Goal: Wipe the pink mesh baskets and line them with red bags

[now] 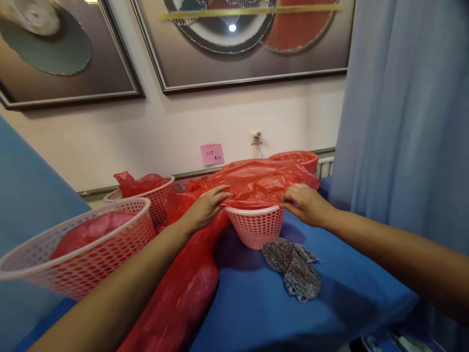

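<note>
Plastic, thin and wrinkled, drapes over a perforated tapering basket

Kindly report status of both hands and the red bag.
Left hand, right hand: holding red bag. Bag spread over pink basket. Grey cloth near its base, away from both hands.

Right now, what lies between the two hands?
In the head view, a red plastic bag lies between the left hand and right hand, spread across the top of the middle pink basket.
</note>
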### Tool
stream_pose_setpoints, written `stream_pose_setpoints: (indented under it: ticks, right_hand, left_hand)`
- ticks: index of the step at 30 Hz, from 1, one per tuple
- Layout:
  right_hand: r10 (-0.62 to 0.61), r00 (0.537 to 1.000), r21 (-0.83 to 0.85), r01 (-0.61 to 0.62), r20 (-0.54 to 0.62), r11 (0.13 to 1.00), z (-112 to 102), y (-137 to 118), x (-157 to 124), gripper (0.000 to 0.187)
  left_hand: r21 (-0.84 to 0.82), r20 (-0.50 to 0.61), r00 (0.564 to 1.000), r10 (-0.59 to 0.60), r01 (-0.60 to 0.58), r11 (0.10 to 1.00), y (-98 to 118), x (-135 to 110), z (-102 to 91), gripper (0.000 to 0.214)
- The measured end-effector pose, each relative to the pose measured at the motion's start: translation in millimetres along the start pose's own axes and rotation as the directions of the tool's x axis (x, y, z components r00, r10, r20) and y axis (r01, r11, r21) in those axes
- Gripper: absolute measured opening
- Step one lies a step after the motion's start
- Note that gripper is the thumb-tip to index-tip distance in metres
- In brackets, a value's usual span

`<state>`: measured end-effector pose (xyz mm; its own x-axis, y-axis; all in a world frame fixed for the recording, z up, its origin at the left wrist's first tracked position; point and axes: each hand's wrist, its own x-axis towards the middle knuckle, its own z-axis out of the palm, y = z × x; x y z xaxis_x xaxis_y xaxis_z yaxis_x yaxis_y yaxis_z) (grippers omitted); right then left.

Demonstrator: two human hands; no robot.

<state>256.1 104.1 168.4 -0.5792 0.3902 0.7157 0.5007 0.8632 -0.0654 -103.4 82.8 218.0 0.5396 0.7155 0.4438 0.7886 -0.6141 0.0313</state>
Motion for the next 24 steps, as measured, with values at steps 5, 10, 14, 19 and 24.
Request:
stream_pose_setpoints:
  ticks: [5,10,14,19,24]
  right_hand:
    - [-0.066,0.994,0.029,0.068,-0.083,0.997,-4,-21,-7,0.019]
    - [0.041,0.999,0.277,-0.034,-0.02,0.96,-9,-30,-5,0.014]
    - [0.078,0.989,0.107,-0.065,-0.124,0.992,-9,-23,11,0.038]
    - [0.026,0.953,-0.031,-0.018,0.302,0.999,8,-8,25,0.027]
    - [0.001,0.977,0.022,-0.005,0.214,1.0,16,1,10,0.028]
  left_hand:
    - [0.084,-0.224,0.972,0.067,-0.05,0.995,21,-18,4.2,0.052]
    - [-0.05,-0.114,0.993,-0.019,0.014,0.999,30,-23,3.4,0.045]
    - [0.015,-0.089,0.996,0.012,-0.011,1.0,40,-6,-7.3,0.078]
    - [0.012,0.251,0.968,-0.023,0.021,1.0,46,15,-4.7,0.038]
    - [-0.127,0.033,0.999,0.024,-0.019,0.992,34,9,9.4,0.065]
